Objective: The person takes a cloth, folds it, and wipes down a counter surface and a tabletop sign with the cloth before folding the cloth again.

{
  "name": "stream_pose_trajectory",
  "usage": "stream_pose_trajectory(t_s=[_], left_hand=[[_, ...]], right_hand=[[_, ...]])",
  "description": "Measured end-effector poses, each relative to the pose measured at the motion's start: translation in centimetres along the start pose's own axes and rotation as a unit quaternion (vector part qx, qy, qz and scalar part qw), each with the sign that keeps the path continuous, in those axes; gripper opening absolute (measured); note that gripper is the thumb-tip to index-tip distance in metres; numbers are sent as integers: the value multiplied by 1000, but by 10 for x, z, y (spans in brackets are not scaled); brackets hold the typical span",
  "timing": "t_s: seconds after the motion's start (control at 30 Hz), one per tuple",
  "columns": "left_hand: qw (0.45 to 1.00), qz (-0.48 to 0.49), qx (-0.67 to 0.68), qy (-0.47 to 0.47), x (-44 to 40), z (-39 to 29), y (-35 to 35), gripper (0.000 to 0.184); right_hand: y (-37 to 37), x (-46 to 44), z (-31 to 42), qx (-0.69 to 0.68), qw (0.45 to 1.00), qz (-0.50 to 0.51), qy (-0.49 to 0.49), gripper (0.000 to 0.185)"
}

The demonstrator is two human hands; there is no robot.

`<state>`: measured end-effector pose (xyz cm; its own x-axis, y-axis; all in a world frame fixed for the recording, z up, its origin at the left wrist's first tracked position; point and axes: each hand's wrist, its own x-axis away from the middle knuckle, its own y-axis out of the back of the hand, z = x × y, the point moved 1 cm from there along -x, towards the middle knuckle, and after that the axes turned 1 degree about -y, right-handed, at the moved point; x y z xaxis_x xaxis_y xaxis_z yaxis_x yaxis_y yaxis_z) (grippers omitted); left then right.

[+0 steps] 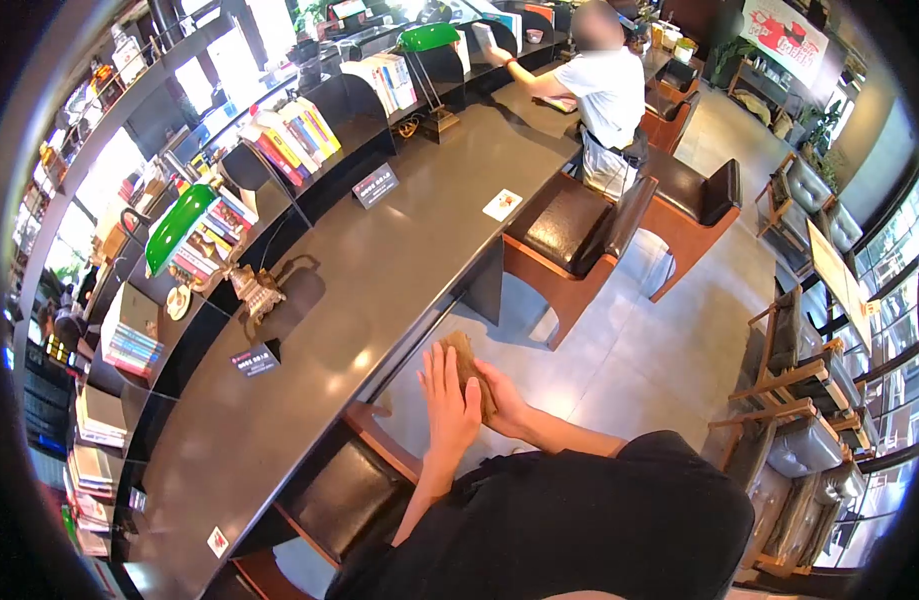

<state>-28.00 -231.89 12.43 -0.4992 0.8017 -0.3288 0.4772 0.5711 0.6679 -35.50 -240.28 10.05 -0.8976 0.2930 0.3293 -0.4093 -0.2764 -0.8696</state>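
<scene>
A folded brown cloth (465, 362) is between my two hands, in front of my body and beyond the edge of the long dark counter. My left hand (445, 402) lies along its left side with the fingers stretched out. On the other side, my right hand (502, 401) presses against the cloth, its fingers partly hidden behind it. Both hands are above the grey floor, near the brown leather chair (344, 498).
The dark counter (399, 250) curves past me, with green lamps (182, 228), books (294, 140) and small signs (376, 186). Leather chairs (564, 228) line its right side. Another person (604, 95) in a white shirt is at the far end, reaching towards the shelf.
</scene>
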Motion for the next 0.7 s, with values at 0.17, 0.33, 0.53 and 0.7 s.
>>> stream_pose_trajectory(t_s=[0.17, 0.33, 0.53, 0.7], left_hand=[[996, -81, -12, -25, -47, 25, 24, 57], [992, -122, -19, -1, -66, 60, 33, 55], [989, -147, -3, 23, -82, 72, 39, 54], [988, -152, 6, 23, -104, 74, 40, 56]], right_hand=[[-43, -38, 1, 52, 998, 32, -23, 57], [-79, -70, -5, 151, 985, 31, -80, 60], [-67, -104, -4, 154, 978, 42, -133, 61], [-64, -122, 9, 144, 979, 50, -135, 57]])
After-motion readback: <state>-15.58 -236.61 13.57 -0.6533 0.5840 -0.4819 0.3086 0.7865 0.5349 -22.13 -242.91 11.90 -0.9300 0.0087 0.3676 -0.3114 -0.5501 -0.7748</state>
